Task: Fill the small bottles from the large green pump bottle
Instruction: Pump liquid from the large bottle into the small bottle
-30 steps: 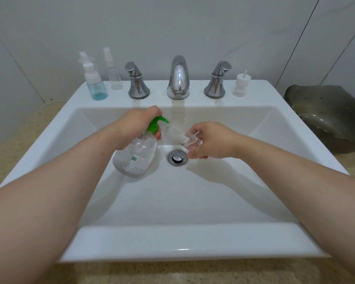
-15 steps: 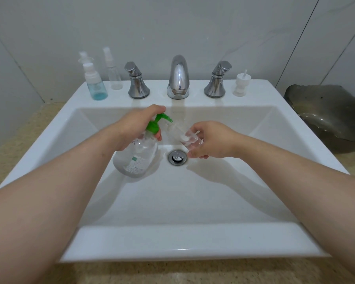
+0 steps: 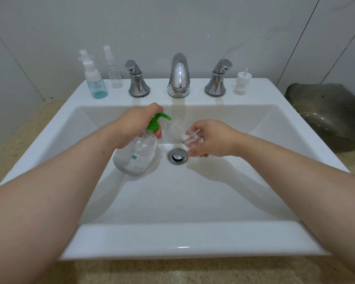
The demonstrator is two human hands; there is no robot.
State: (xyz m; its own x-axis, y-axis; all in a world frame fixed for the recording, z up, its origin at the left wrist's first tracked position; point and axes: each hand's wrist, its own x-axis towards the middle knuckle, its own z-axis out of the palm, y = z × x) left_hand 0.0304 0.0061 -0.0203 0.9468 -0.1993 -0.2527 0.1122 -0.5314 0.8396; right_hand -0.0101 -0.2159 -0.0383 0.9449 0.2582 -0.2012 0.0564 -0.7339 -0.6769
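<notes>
Both hands are held over the basin of the sink (image 3: 172,238). The left hand (image 3: 135,124) is wrapped round the neck of the large green pump bottle (image 3: 137,152). The right hand (image 3: 211,138) pinches a small clear bottle (image 3: 184,136), tilted with its mouth brought up to the green nozzle. Filling is judged to be under way; steady pump presses are called for next, with mouth and nozzle kept aligned. Beyond the left hand, a blue-tinted bottle (image 3: 95,83) and a clear spray bottle (image 3: 114,72) are stood. Beyond the right hand, a loose spray cap (image 3: 241,84) is set. Nothing is seen blocking the hands, and the drain (image 3: 177,156) lies just below them.
</notes>
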